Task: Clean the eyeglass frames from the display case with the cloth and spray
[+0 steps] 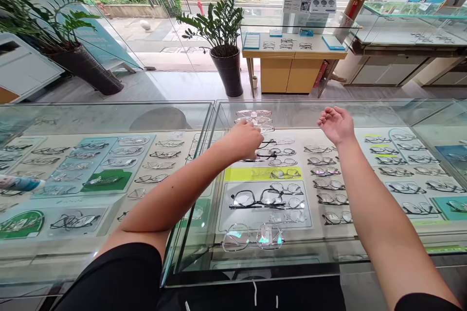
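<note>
My left hand [245, 140] reaches across the glass display counter [204, 262] to its far side. Its fingers curl down at a small stack of clear-framed glasses [254, 117] lying on the glass top; what they grip is hidden. My right hand [336, 124] hovers above the counter's far edge with loosely bent fingers and nothing in it. A black-framed pair [258, 198] and a clear-framed pair [252, 237] lie nearer to me between my arms.
Rows of glasses [328, 184] fill trays under the glass, also in the left case [109, 160]. Beyond the counter stand two potted plants [225, 39], a yellow display table [292, 65] and more glass cases [408, 34] by the shop window.
</note>
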### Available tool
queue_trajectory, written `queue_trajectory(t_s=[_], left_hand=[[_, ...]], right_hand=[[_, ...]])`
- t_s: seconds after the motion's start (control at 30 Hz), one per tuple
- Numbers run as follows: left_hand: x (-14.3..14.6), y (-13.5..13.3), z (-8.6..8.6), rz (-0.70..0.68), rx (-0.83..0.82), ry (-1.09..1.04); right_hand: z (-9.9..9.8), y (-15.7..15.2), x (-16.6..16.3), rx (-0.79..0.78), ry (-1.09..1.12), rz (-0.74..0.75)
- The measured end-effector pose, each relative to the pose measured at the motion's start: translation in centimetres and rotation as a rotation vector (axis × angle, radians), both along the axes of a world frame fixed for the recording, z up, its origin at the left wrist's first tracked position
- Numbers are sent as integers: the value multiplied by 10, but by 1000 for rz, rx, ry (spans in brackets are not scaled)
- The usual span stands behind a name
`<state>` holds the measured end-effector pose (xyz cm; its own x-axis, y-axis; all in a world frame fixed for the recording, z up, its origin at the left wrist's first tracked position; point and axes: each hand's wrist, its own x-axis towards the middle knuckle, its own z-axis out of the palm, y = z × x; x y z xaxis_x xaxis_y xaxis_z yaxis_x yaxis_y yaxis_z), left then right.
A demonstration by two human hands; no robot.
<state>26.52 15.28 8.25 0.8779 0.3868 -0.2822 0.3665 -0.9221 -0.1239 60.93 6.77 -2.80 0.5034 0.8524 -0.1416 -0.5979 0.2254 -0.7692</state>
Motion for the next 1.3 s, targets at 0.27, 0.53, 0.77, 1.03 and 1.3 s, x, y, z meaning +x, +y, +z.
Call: queue_trajectory(t_s=[0.27,0.53,0.77,1.03,1.3], left_hand=[[-62,-73,33,-236,-304,-226],[-99,-132,-4,-209,-155,-179],[-95,-133,-15,-123,-59,-143],[-83,-100,-25,-54,-76,-153],[-77,-70,-31,29,-88,-234]], right_hand=[[0,3,5,-25,-69,-8],[-3,8,10,-12,-75,-1],[-4,9,9,-9,-63,8],[-8,12,10,8,-6,20],[-9,12,7,5,29,25]])
